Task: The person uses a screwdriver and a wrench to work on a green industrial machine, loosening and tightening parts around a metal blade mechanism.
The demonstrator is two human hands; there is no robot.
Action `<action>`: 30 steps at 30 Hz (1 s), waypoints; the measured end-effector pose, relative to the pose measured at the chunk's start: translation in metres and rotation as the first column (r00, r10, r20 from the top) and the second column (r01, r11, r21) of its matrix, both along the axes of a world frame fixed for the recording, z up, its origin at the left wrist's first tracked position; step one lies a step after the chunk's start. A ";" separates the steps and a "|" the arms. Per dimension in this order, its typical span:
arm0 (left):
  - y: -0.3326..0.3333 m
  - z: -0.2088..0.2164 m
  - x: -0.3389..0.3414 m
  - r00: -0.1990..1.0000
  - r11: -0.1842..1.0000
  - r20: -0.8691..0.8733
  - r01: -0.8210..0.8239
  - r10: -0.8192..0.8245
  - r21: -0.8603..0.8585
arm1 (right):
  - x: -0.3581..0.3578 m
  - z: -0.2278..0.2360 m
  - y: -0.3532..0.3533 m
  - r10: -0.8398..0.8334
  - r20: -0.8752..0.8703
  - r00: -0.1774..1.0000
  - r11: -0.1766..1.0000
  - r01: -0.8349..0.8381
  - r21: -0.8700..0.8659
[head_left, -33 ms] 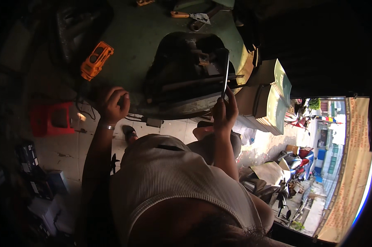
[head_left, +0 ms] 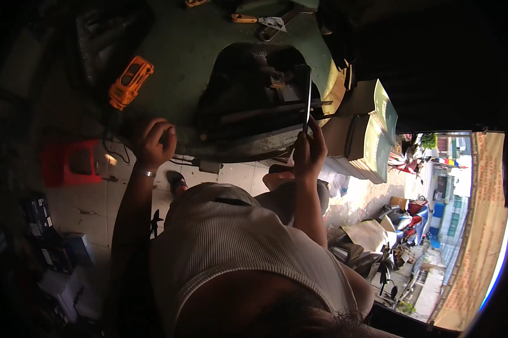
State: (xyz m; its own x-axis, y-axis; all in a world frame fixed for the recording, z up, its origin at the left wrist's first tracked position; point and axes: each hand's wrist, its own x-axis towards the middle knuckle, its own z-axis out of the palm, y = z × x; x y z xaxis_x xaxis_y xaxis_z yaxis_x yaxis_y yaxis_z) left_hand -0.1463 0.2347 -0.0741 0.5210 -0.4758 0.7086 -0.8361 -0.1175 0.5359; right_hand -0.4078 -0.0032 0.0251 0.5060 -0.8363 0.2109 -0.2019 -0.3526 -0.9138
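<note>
My right hand (head_left: 309, 152) holds a thin, flat slab (head_left: 308, 96) by its lower end, between thumb and fingers. It stands nearly edge-on with one bright straight edge, so its kind is unclear. Beyond and left of it lies a dark, rounded piece of equipment (head_left: 240, 73) with a small metal block (head_left: 276, 79) on it. Long thin bars (head_left: 248, 115) run across its near side. At the near left table edge rests my left hand (head_left: 157, 145), fingers curled in, with nothing visible in them. A metal band circles that wrist.
On the green table (head_left: 175, 62) lie an orange device (head_left: 131, 83), a scraper with an orange handle (head_left: 245, 19) and a wrench (head_left: 273, 31). Stacked books or paper (head_left: 372, 132) stand to the right. A red stool (head_left: 72, 163) is on the tiled floor at left; motorbikes (head_left: 400, 225) stand outside.
Hardly anything differs. My right hand and the slab's lower end have shifted very slightly; my left hand stays at the table edge.
</note>
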 end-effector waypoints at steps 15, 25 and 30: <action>0.000 0.004 0.001 1.000 0.999 0.013 -0.007 0.007 0.035 | -0.018 0.025 -0.047 0.156 -0.340 0.927 0.982 -0.182 -0.047; -0.055 0.069 0.012 0.942 0.964 -0.212 0.243 -0.260 -0.106 | -0.004 0.020 -0.015 0.103 -0.376 0.921 0.977 -0.166 -0.137; -0.172 0.103 0.019 0.801 0.866 -0.388 0.500 -0.456 0.016 | -0.004 0.011 -0.008 0.042 -0.379 0.925 0.984 -0.103 -0.142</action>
